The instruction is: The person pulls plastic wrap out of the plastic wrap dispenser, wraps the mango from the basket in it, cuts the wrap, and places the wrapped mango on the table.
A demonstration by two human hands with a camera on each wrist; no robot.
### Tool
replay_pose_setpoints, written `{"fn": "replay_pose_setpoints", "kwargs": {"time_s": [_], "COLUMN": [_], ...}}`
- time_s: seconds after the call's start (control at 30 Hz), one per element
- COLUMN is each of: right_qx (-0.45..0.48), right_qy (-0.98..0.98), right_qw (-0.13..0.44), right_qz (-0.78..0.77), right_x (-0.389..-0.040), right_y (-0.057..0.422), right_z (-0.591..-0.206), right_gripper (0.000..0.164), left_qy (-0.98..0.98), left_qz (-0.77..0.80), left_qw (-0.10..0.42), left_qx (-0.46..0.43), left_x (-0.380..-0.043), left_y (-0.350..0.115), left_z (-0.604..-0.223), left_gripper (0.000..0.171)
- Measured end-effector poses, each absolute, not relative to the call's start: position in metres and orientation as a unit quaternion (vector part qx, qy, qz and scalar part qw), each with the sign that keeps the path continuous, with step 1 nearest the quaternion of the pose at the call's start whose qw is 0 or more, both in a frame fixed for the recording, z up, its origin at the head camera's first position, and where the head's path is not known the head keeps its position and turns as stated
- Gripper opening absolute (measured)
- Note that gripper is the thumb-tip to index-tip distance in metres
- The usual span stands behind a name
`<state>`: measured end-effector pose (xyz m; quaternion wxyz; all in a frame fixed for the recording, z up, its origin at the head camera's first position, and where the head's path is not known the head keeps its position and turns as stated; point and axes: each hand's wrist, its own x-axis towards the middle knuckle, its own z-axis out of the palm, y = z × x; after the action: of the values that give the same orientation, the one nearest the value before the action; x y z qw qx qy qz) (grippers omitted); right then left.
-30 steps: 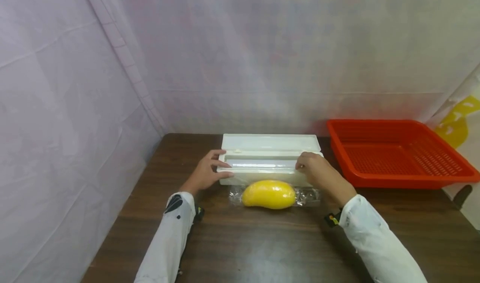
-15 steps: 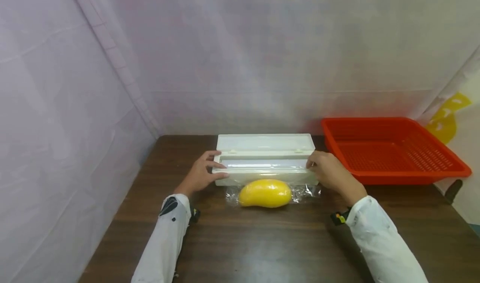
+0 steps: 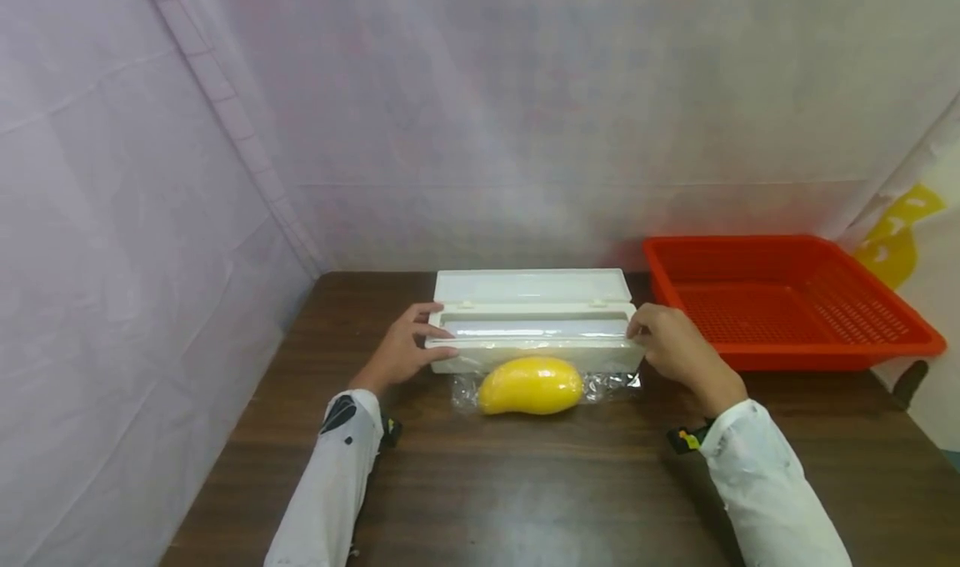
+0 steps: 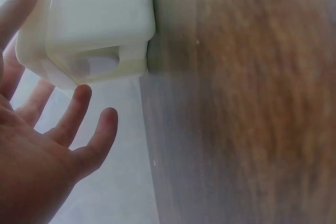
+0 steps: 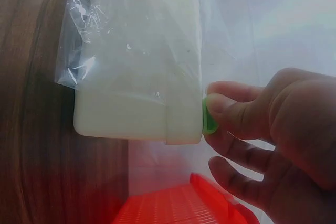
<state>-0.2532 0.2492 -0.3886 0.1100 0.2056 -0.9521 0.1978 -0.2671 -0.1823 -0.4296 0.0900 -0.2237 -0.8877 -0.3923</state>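
A white cling film dispenser (image 3: 536,357) lies across the table, its lid (image 3: 532,285) tipped back and a film roll (image 3: 536,328) inside. At its left end my left hand (image 3: 401,346) grips the box, thumb on the front and fingers over the top. My right hand (image 3: 671,346) is at the right end, where finger and thumb pinch a small green slide cutter (image 5: 210,121) on the box's edge. A yellow mango-shaped fruit (image 3: 531,386) lies against the front of the box. Clear film (image 5: 94,45) hangs down the front and spreads on both sides of the fruit.
A red plastic basket (image 3: 791,355) stands to the right of the dispenser, close to my right hand. The brown wooden table (image 3: 525,500) ends at a pale hanging sheet (image 3: 525,117) behind, with another sheet (image 3: 97,300) along the left.
My right hand has slid rightward along the dispenser's front edge to its right end. The left hand keeps its grip. Box and fruit shift slightly in the picture as the head view moves.
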Motion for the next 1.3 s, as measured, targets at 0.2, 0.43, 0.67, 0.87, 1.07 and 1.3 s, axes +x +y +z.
{"fn": "replay_pose_setpoints", "kwargs": {"time_s": [0.2, 0.43, 0.67, 0.87, 1.07, 1.3], "right_qx": [0.199, 0.211, 0.200, 0.201, 0.195, 0.197], "right_qy": [-0.953, -0.949, -0.952, -0.951, -0.954, -0.954], "right_qw": [0.111, 0.128, 0.119, 0.121, 0.113, 0.109], "right_qz": [0.199, 0.198, 0.200, 0.199, 0.199, 0.198], "right_x": [-0.252, -0.251, -0.251, -0.252, -0.251, -0.250], "right_y": [0.248, 0.248, 0.247, 0.247, 0.247, 0.246], "right_z": [-0.390, -0.392, -0.394, -0.392, -0.392, -0.390], "right_gripper": [0.011, 0.011, 0.009, 0.009, 0.010, 0.009], "left_qy": [-0.887, -0.896, -0.899, -0.901, -0.895, -0.880], "left_qz": [-0.389, -0.378, -0.382, -0.383, -0.383, -0.408], "left_qw": [0.097, 0.082, 0.062, 0.050, 0.046, 0.023], "left_qx": [-0.228, -0.218, -0.204, -0.198, -0.223, -0.241], "left_x": [-0.266, -0.264, -0.265, -0.266, -0.267, -0.265], "left_y": [-0.181, -0.181, -0.182, -0.184, -0.188, -0.192], "left_z": [-0.430, -0.429, -0.429, -0.428, -0.426, -0.425], "left_gripper": [0.033, 0.036, 0.040, 0.045, 0.062, 0.088]}}
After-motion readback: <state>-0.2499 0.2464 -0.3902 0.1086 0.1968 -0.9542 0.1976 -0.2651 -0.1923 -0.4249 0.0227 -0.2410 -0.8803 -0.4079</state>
